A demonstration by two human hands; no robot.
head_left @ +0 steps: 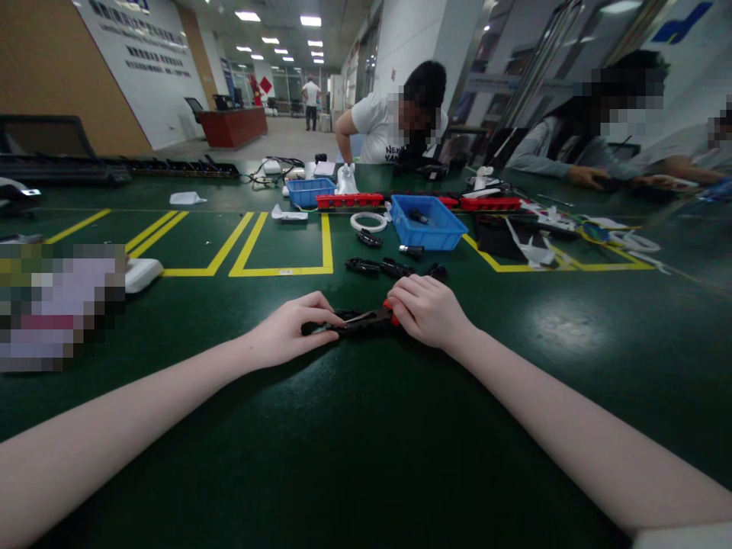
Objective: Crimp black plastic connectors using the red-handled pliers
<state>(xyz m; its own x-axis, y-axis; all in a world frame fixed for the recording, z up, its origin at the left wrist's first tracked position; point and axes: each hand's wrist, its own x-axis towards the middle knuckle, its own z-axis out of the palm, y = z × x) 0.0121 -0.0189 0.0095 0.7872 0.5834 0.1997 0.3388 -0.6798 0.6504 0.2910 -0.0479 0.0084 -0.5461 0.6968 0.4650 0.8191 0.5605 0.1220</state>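
Note:
Just ahead of me on the green table (366,427), my left hand (294,324) pinches a slim black part (337,323) between thumb and fingers. My right hand (426,309) is wrapped round the red handles of a dark-jawed tool that looks like pliers (374,316). The jaws point left and meet the black part near my left fingertips; whether they grip it I cannot tell. Behind my hands lie several loose black parts (362,265), similar in colour to the one I hold.
A blue bin (428,229) with a black piece inside stands beyond my right hand, beside a white ring-shaped coil (368,222). Red strips (350,200) lie behind. Yellow tape (280,271) marks the table. A white object (142,274) sits left; co-workers (374,126) are across the table.

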